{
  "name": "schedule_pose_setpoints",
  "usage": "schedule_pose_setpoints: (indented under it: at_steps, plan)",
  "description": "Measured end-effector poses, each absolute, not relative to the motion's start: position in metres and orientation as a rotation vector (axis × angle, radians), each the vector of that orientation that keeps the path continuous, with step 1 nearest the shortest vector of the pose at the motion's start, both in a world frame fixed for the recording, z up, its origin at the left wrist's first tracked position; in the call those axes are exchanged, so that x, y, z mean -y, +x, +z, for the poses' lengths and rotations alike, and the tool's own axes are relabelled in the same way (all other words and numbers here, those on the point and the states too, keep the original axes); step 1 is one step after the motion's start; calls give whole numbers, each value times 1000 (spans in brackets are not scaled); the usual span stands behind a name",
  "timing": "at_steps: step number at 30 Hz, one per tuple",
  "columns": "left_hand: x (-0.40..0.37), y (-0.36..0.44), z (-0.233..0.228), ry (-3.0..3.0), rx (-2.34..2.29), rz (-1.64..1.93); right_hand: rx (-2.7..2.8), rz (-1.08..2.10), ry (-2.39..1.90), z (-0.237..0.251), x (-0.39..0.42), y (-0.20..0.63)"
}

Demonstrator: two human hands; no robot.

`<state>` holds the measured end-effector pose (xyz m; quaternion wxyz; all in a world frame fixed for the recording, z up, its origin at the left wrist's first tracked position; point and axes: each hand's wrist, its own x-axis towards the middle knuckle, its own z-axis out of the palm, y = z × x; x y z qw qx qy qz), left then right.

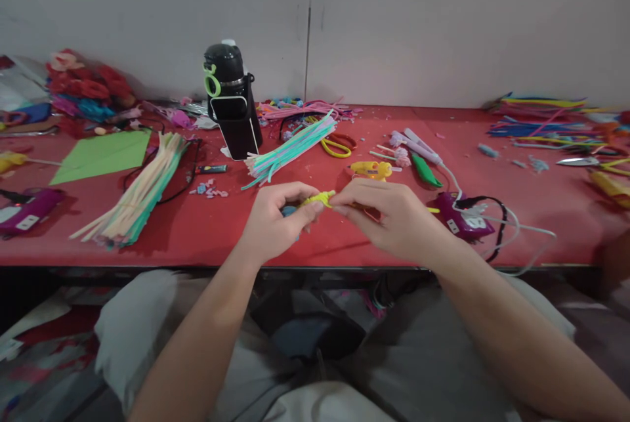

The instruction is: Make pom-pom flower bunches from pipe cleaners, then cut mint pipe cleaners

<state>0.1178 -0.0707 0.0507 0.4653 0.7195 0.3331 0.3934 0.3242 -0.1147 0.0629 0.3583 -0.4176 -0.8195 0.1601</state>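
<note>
Red table carries loose pipe-cleaner bundles. Above its near edge: left hand and right hand, both curled nearly closed, fingertips pinching opposite ends of yellow pipe cleaner held between them.

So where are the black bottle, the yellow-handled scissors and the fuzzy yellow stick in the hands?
black bottle point(231, 104), head view, middle of its body.
yellow-handled scissors point(336, 147), head view, on the handle loops.
fuzzy yellow stick point(321, 198), head view, the bit showing between both hands.
</note>
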Motion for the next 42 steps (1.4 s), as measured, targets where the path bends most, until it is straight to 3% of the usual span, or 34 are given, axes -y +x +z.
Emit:
schedule_pose_setpoints:
  at_steps: [12, 23, 34, 42]
  plan:
    - [70, 117, 50, 1627, -585, 734, 2013, 1060, -1212, 60, 104, 333]
    - [84, 118, 60, 2217, -913, 641, 2248, 255, -1258, 53, 98, 336]
    - [87, 120, 57, 2414, -1151, 493, 2337, 350, -1074, 52, 103, 332]
    - [78, 118, 48, 2461, -1101, 959, 2204, 366, -1045, 55, 113, 327]
